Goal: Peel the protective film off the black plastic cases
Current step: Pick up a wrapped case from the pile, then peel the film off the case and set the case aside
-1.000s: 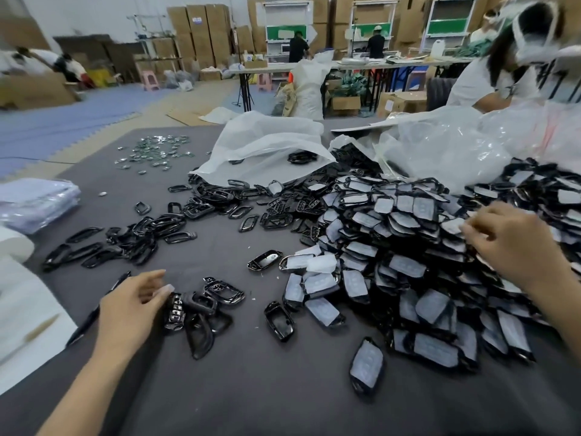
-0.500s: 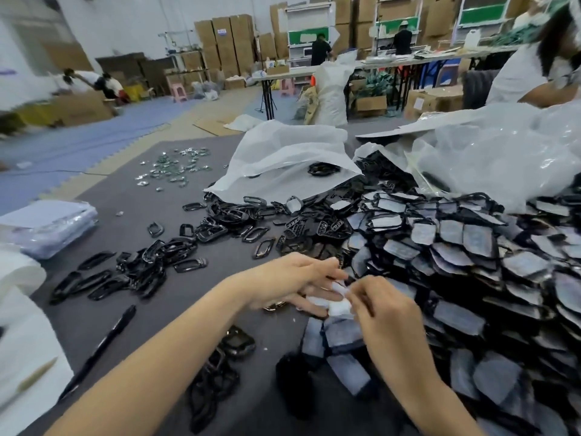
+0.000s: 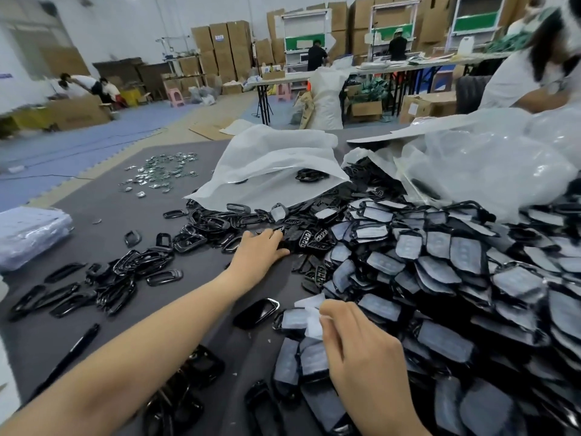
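Faces a grey table point(image 3: 103, 202) in a busy workshop. Reaches forward with the left hand point(image 3: 261, 250), palm down, fingers nearly straight and a little spread, fingertips resting on bare black cases point(image 3: 204, 228) in a loose spread of glossy shells and frames left of centre. Cannot tell whether anything lies under that palm. Holds the right hand point(image 3: 355, 344) lower and nearer, fingers curled, pinching a white scrap of protective film point(image 3: 313, 324) between thumb and fingers, right at the near-left edge of the big heap.

Heaped to the right, over much of the table: black plastic cases point(image 3: 440, 262), each with a pale grey-white film on its upper face, overlapping like tiles. Just left of the right hand, apart from both piles, a single glossy case point(image 3: 256, 313) without film, lying on the table.

Behind the spread, a white plastic bag point(image 3: 270, 165) with black parts showing at its mouth; to its right, a crumpled clear bag point(image 3: 487, 158) draped over the back of the heap. Farther back on the left, a scatter of small silvery parts point(image 3: 163, 174). At the left edge, a wrapped pale stack point(image 3: 28, 234); nearer, a black pen point(image 3: 67, 357) lying diagonally. Across the table on the right, another person point(image 3: 528, 77) in a white top; beyond, cardboard boxes point(image 3: 226, 48) stacked against the wall.
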